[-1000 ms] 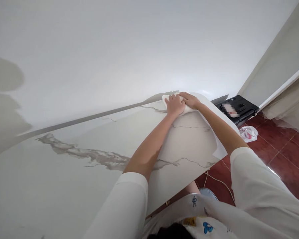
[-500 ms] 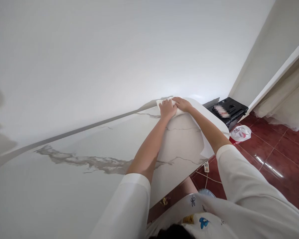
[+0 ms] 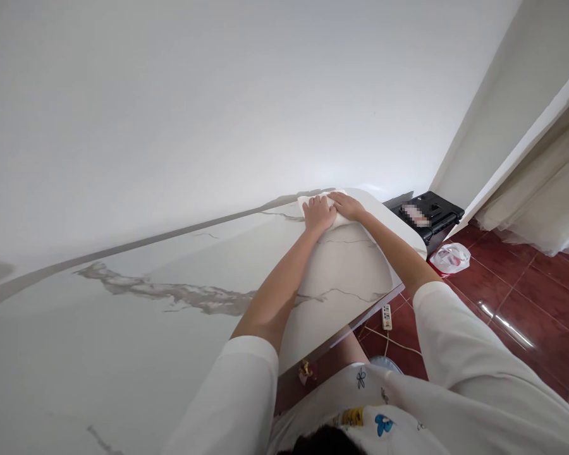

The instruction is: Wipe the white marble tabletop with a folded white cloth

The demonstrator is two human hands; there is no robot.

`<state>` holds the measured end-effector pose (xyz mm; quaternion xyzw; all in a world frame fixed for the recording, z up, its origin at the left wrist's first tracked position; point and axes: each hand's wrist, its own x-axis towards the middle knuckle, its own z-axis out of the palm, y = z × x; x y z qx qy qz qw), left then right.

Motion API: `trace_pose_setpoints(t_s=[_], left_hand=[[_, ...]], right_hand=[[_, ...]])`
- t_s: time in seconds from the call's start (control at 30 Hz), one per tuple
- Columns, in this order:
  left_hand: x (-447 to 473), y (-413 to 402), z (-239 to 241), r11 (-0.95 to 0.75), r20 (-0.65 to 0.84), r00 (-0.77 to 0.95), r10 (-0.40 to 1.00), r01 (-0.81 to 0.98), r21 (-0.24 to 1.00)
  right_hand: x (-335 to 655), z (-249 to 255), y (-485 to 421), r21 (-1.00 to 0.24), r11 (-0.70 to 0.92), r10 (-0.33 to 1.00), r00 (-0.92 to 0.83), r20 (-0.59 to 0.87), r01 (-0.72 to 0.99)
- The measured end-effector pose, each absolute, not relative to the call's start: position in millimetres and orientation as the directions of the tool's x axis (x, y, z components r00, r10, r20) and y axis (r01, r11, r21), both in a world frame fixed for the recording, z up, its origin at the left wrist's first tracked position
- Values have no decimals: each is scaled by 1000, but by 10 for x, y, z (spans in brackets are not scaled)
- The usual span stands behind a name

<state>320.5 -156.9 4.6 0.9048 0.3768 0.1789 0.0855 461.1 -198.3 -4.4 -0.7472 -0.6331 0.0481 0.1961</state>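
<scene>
Veined wht worktop (image 3: 137, 360) fills lower L to ctr. L hand (image 3: 319, 213), fingers spread, & R hand (image 3: 348, 205), laid flat, both unclenched atop wht cloth (image 3: 340, 221), mid-frame, worktop's far end. Bag (image 3: 450, 258) on red floor (image 3: 526, 278), R side; blk case (image 3: 439, 208) just beyond; wall (image 3: 218, 101) up top.

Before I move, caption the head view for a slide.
Left hand and right hand rest on a white cloth atop a marble-patterned table beside a white wall.

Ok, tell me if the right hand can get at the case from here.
Probably, with a lean: the right hand rests on the cloth, and the case stands past the table, its top uncovered. It looks lower, though.
</scene>
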Motion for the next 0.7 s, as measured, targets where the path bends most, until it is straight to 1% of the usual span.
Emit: trace_pose_setpoints(t_s=[0.27,0.43,0.57,0.7], left_hand=[[3109,-1796,36,-691,270,637,723,663,287],[3045,-1960,50,-685,260,634,728,659,311],[2983,-2114,52,-679,269,624,734,657,328],[2903,-2315,44,-678,271,622,735,663,317]], right_hand=[[4504,-19,-2202,-343,-112,971,175,161,933],[4426,10,-2390,-351,-112,974,173,148,930],[4409,-26,-2514,-350,-79,974,147,173,934],[4395,-89,-2653,-337,-40,974,112,198,941]])
